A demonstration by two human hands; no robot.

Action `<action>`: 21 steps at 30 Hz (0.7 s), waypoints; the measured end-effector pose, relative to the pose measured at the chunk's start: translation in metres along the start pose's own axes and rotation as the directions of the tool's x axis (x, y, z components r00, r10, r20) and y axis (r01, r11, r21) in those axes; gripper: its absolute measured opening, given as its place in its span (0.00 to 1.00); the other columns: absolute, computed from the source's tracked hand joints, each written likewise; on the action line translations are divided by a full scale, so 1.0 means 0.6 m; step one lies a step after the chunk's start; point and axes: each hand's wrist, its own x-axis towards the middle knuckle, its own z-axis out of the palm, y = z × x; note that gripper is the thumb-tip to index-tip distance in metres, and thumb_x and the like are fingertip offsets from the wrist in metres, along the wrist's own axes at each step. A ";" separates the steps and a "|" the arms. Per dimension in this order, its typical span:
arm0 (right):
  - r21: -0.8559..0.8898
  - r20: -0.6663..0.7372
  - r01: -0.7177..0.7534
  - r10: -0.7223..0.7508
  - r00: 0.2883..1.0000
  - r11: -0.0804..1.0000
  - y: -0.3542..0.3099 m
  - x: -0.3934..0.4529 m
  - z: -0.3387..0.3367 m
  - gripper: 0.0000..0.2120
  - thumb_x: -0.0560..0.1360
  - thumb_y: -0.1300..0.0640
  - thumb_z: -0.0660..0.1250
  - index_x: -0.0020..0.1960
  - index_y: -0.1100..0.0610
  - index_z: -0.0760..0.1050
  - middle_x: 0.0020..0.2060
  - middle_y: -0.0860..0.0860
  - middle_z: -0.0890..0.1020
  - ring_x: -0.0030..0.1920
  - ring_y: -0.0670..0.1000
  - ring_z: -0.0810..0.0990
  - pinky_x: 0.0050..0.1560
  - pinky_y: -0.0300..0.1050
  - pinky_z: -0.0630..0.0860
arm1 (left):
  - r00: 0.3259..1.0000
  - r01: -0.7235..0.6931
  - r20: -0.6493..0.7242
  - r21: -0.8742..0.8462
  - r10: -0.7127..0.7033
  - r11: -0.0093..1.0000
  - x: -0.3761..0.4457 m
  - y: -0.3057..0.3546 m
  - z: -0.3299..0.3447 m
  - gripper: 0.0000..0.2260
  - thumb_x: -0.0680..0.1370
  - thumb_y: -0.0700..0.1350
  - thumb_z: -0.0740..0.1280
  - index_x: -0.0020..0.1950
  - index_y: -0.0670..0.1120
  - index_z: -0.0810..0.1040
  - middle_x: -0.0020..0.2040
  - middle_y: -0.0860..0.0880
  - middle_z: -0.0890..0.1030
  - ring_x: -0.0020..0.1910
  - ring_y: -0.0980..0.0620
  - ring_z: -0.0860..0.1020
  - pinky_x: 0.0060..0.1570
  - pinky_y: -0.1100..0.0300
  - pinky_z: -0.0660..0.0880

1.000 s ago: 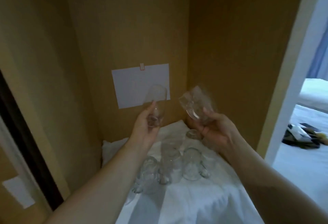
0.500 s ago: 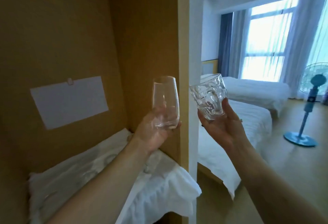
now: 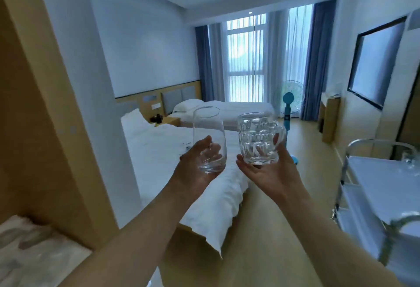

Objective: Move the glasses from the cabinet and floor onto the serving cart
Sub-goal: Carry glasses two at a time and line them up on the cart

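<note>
My left hand grips a tall smooth clear glass by its base, upright at chest height. Close beside it, my right hand holds a dimpled clear glass mug from below, fingers curled round its far side by the handle. The serving cart, metal-framed with white shelves, stands at the right edge, and at least one clear glass sits at its far corner. The cabinet shelf with its white cloth shows at the lower left; the glasses on it are out of view.
A white bed lies straight ahead under my hands, with a second bed behind it. Wooden floor runs between the bed and the cart. A blue standing fan is by the window. The cabinet's wooden side wall stands at my left.
I have turned right, away from the cabinet interior into the room. Both hands kept their glasses and stayed raised; the cart has come into view at the right.
</note>
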 end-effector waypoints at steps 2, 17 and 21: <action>-0.043 -0.018 0.013 -0.014 1.000 0.999 -0.055 0.000 -0.038 0.36 0.71 0.42 0.75 0.73 0.58 0.71 0.69 0.61 0.75 0.69 0.64 0.74 0.72 0.60 0.68 | 0.995 0.073 0.059 0.042 -0.075 0.996 0.053 -0.039 0.041 0.13 0.76 0.52 0.70 0.41 0.44 0.85 0.47 0.42 0.82 0.50 0.45 0.80 0.72 0.48 0.67; -0.213 -0.176 0.182 -0.221 0.959 0.960 -0.318 -0.041 -0.288 0.48 0.49 0.55 0.89 0.66 0.59 0.75 0.64 0.62 0.79 0.64 0.64 0.77 0.65 0.69 0.72 | 0.908 0.381 0.170 0.049 -0.384 0.923 0.337 -0.294 0.254 0.18 0.74 0.47 0.74 0.61 0.43 0.74 0.52 0.41 0.78 0.49 0.43 0.79 0.66 0.43 0.73; -0.267 -0.254 0.228 -0.297 0.921 0.936 -0.367 -0.041 -0.336 0.45 0.44 0.57 0.89 0.59 0.60 0.79 0.59 0.61 0.81 0.61 0.64 0.78 0.60 0.68 0.75 | 0.835 0.471 0.284 0.076 -0.472 0.879 0.421 -0.351 0.298 0.15 0.74 0.46 0.73 0.58 0.44 0.77 0.49 0.42 0.79 0.44 0.45 0.79 0.68 0.43 0.70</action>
